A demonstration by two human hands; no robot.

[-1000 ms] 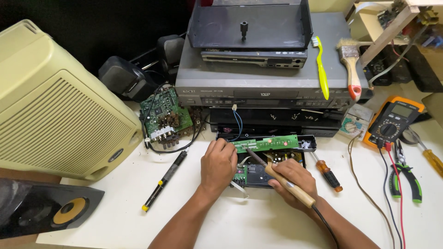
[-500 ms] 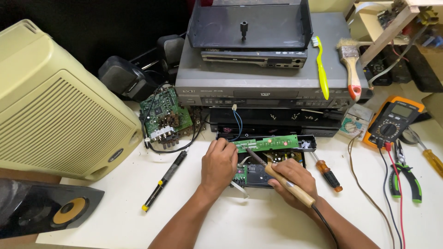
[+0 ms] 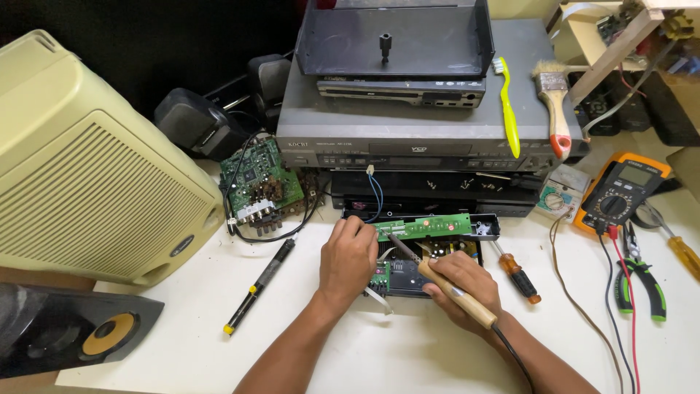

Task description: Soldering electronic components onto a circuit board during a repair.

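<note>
My right hand (image 3: pixel 467 281) grips a wooden-handled soldering iron (image 3: pixel 456 293), its metal tip reaching up-left to a long green circuit board (image 3: pixel 430 227). That board lies along the top edge of a small black open device (image 3: pixel 412 273). My left hand (image 3: pixel 348 260) rests on the device's left end, fingers curled at the left end of the green board; whether it pinches anything is hidden. Blue wires (image 3: pixel 373 191) run from the board up to the players stacked behind.
A cream speaker grille (image 3: pixel 87 175) and black speaker (image 3: pixel 80 332) fill the left. A loose green board (image 3: pixel 255 179), black pen-like tool (image 3: pixel 259 284), screwdriver (image 3: pixel 518 271), pliers (image 3: pixel 642 281), multimeter (image 3: pixel 623 190), yellow toothbrush (image 3: pixel 508 109) and paintbrush (image 3: pixel 555 109) surround the stacked grey player (image 3: pixel 350 124).
</note>
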